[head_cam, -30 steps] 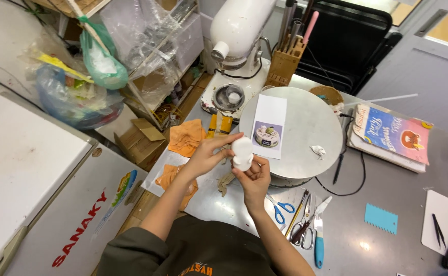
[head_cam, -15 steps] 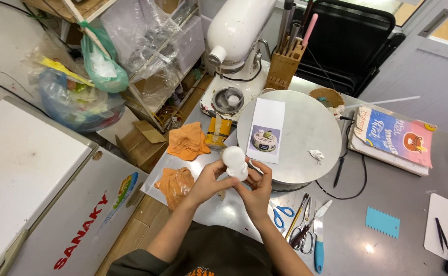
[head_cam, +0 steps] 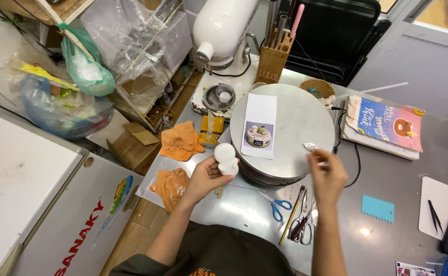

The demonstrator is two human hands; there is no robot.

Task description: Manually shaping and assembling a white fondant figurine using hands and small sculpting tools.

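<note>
The left hand [head_cam: 207, 176] grips a white figurine [head_cam: 226, 159] upright, just off the near-left edge of the round turntable [head_cam: 295, 122]. The right hand [head_cam: 327, 176], fingers loosely curled and holding nothing visible, hovers at the turntable's near-right edge, just below a small white scrap [head_cam: 310, 146], so the right hand is nearer it.

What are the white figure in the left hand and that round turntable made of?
The figure looks like matte white fondant or modelling paste: soft, rounded lumps with no shine, though that is a guess. The turntable looks like brushed metal: grey with a dull sheen.
</note>
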